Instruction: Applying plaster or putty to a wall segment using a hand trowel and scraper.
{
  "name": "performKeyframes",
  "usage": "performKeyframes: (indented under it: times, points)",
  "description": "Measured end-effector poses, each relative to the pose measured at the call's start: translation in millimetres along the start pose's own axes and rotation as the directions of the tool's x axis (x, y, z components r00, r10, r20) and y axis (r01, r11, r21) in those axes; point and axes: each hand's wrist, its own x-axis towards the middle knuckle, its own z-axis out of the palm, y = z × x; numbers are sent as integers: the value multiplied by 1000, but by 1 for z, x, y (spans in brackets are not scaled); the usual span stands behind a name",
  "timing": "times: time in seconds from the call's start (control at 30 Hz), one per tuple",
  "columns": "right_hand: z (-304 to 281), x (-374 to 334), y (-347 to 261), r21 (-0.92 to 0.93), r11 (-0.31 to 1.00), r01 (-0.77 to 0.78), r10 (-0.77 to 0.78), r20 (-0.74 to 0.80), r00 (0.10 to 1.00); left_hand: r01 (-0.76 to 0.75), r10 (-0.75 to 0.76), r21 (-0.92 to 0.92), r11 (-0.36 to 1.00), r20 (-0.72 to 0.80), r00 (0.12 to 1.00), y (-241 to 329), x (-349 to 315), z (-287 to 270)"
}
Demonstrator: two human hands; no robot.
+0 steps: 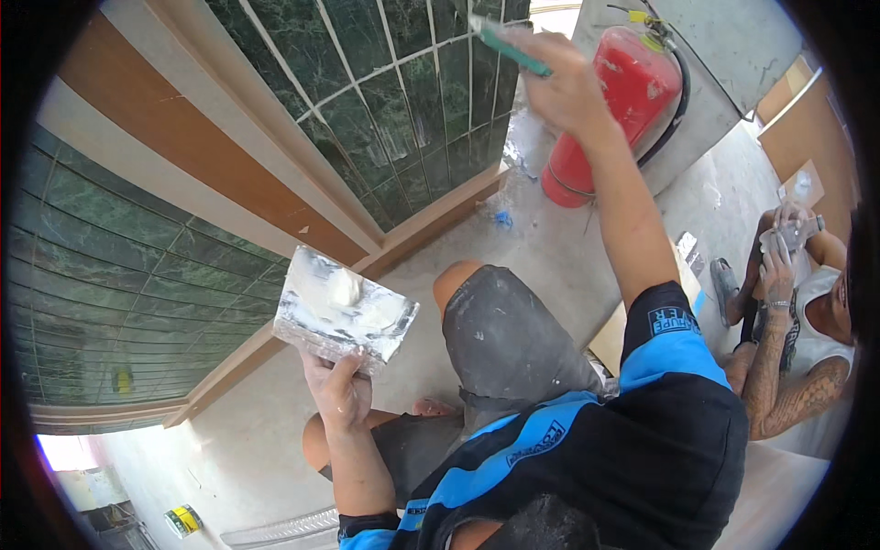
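Note:
My left hand (339,390) grips a small rectangular board (302,316) from below, its top smeared white. A lump of white paste (345,288) sits on it. At the upper middle, my right hand (564,82) is raised and closed round a slim green-handled tool (516,50). The tool's pale tip is at the dark green tiled panel (390,101); whether it touches the surface I cannot tell. White lines run along the joints between these tiles, with white smears on some of the lower ones.
A red fire extinguisher (623,92) stands close to my right forearm. Brown and cream trim (211,147) separates the panel from another green tiled wall (119,266). A co-worker (807,339) sits at the right. A small tub (183,521) and blue scrap (502,219) lie on the floor.

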Motion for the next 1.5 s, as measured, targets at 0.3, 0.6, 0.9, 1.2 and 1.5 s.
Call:
performKeyframes:
  times: [0.3, 0.6, 0.9, 1.2, 1.5]
  points:
    - [5, 12, -47, 105, 989, 105, -102, -32, 994, 57, -57, -16, 998, -3, 998, -5, -4, -7]
    - [32, -143, -73, 559, -296, -774, 697, 681, 225, -7, 5, 44, 999, 62, 998, -19, 39, 25]
    - [15, -132, -129, 466, -824, -323, 397, 880, 259, -415, 266, 586, 696, 326, 907, -42, 69, 86]
    - [3, -105, -105, 479, -837, -265, 350, 840, 416, -642, 138, 719, 268, 631, 764, -45, 85, 89]
    - [52, -111, -91, 874, -136, -467, 915, 292, 280, -148, 5, 764, 628, 186, 983, -19, 44, 28]
